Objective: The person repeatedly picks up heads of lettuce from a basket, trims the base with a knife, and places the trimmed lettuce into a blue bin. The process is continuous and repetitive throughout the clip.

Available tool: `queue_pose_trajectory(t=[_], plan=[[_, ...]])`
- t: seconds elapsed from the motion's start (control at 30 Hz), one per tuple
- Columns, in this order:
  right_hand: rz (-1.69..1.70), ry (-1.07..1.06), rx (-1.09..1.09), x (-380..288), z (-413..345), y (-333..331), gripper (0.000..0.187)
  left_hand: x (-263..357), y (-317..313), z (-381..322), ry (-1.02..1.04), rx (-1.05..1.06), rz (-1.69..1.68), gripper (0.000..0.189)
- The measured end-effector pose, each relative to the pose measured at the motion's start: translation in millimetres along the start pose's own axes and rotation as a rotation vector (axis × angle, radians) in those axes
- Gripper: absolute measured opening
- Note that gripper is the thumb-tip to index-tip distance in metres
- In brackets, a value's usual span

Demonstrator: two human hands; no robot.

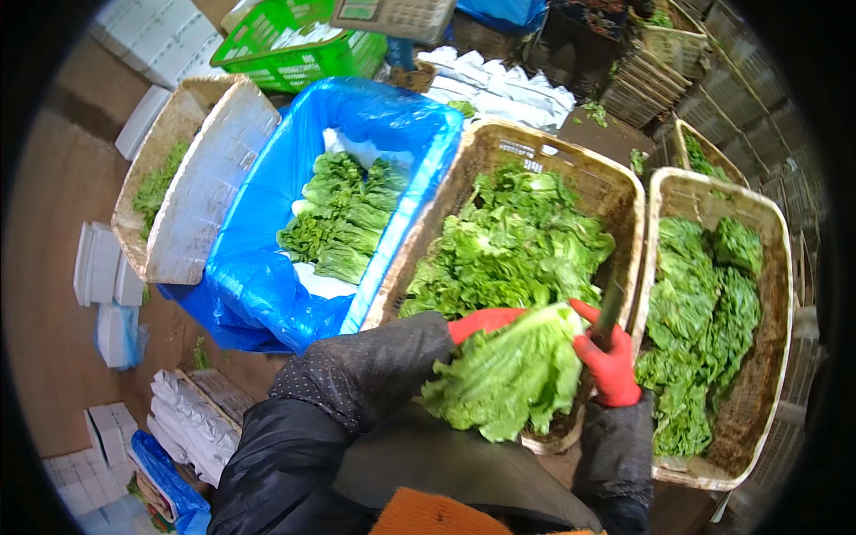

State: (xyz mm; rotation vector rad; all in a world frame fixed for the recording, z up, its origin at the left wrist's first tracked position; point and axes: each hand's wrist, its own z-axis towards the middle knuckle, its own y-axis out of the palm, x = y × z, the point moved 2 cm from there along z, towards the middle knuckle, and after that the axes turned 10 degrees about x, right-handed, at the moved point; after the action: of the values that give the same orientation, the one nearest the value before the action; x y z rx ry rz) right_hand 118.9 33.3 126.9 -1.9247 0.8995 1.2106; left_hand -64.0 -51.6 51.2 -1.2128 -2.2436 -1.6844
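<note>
In a red glove, my left hand [483,324] is shut on a head of leafy lettuce [511,374], whose leaves cover most of its fingers. My right hand [610,364], also gloved in red, grips a knife [609,309] with its blade up; the fingers reach to the pale base of that head. Beneath and beyond both hands, loose lettuce leaves [515,241] fill a dirty plastic crate [568,147]. Rows of trimmed lettuce heads [348,214] lie in a crate lined with blue plastic film [251,294] to the left.
At the right stands another crate [769,401] of green heads [682,301]. Beyond are a green basket [287,63], a scale [401,17] and white packets [498,87]. A tilted crate [214,180] leans at the left, with white boxes [100,264] on the floor.
</note>
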Motion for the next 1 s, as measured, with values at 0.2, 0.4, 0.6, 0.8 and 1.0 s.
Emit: queue_pose_trajectory(t=[0.2,0.4,0.6,0.8,1.0], plan=[[-0.461,0.147,-0.651,-86.1,25.7,-14.2,0.053,-137.4,-69.4,42.0,-0.277,-0.399,-0.466,0.073],[-0.257,0.263,-0.205,-104.3,60.4,46.7,0.041,26.0,-48.9,-28.8,-0.044,-0.607,-0.459,0.083],[-0.342,0.043,0.048,-88.8,93.6,100.6,0.036,100.3,-96.4,-18.5,0.088,-0.486,-0.117,0.094],[-0.391,-0.098,-0.082,-66.5,84.0,120.4,0.044,94.5,-101.7,-24.8,0.183,-0.366,0.301,0.103],[-0.514,-0.235,-0.103,-94.7,90.8,105.6,0.040,151.8,-102.9,-15.9,-0.017,-0.412,0.636,0.090]])
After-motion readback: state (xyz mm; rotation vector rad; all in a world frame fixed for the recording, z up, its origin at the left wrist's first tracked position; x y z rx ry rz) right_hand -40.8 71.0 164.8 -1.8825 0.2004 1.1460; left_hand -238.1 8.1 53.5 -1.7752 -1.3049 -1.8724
